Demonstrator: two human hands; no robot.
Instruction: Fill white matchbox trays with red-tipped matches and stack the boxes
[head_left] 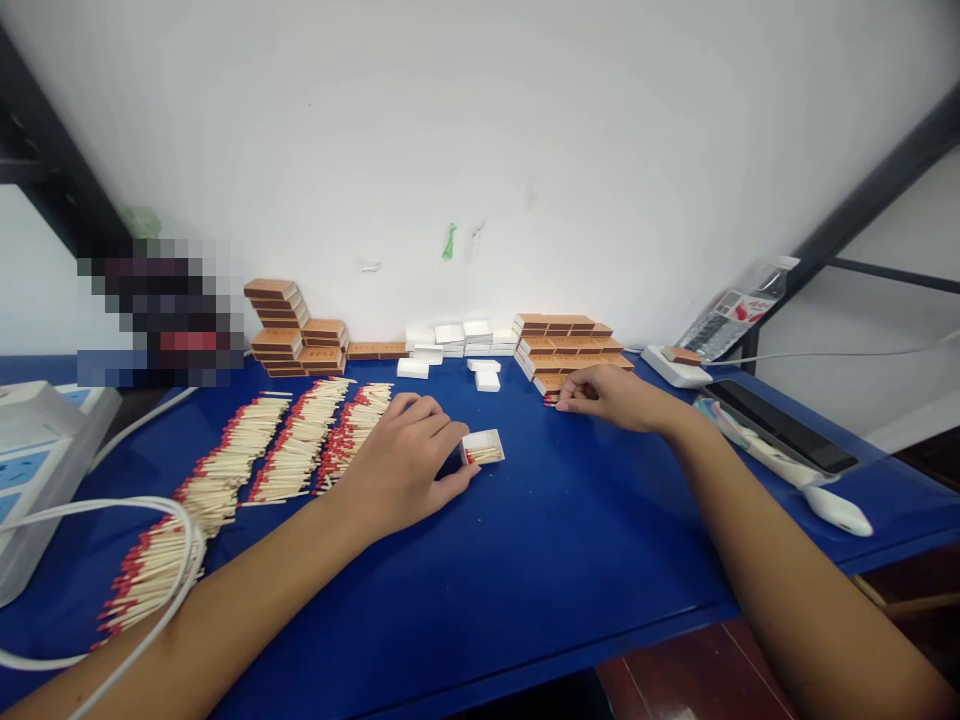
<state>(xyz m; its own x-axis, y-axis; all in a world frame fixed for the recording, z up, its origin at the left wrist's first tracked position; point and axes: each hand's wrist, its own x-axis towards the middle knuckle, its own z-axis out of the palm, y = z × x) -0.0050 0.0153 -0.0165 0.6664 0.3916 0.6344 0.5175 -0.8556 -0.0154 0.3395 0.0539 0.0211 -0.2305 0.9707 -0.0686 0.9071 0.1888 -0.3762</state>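
My left hand (pixel 409 460) is closed at the left end of a small white matchbox tray (pixel 491 440), with the thumb at its near corner and the fingertips at its far left. A few matches (pixel 482 455) lie inside the tray, red heads to the left. Farther right, my right hand (pixel 611 395) pinches a few red-headed matches (pixel 550 400) low over the blue table, right in front of a stack of orange-brown matchboxes (pixel 570 345). Left of my left hand lie several long rows of loose matches (pixel 300 440), partly hidden by that hand and forearm.
More matchboxes (pixel 281 345) are stacked at the back left. White trays (pixel 450 340) stand against the wall between the stacks. A power strip (pixel 675 368), plastic bottle (pixel 739 310) and phone (pixel 784 425) are at right. A white cable (pixel 187 540) loops over my left forearm.
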